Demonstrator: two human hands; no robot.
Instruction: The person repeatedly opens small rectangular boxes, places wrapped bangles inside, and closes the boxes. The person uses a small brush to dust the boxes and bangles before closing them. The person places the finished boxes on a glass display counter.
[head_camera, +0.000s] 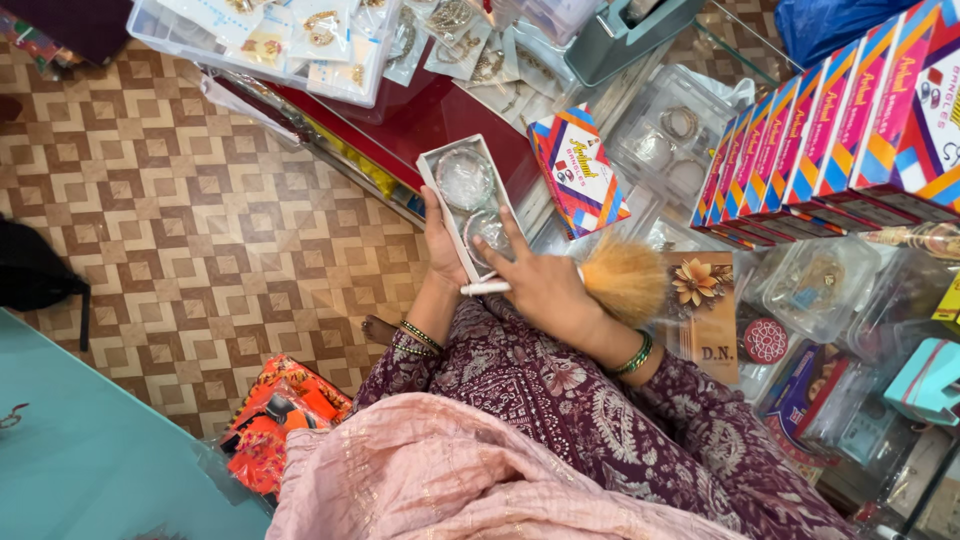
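A narrow white open box (452, 162) holds two clear bangle sets, one behind the other. My left hand (441, 243) grips the box along its left side from below. My right hand (543, 287) lies across the box's near end, fingers spread over the closer bangle set. It holds a dusting brush: the white handle (485, 288) pokes out to the left and the tan bristles (625, 280) fan out to the right. Green bangles sit on both wrists. My lap in purple patterned cloth (560, 400) is below the hands.
A colourful bangle box (580, 172) lies just right of the white box. A row of similar boxes (830, 130) stands at the right. Clear plastic cases of jewellery (670, 135) surround them. Trays of earring cards (300, 35) lie at the top. An orange packet (275, 420) rests on the tiled floor.
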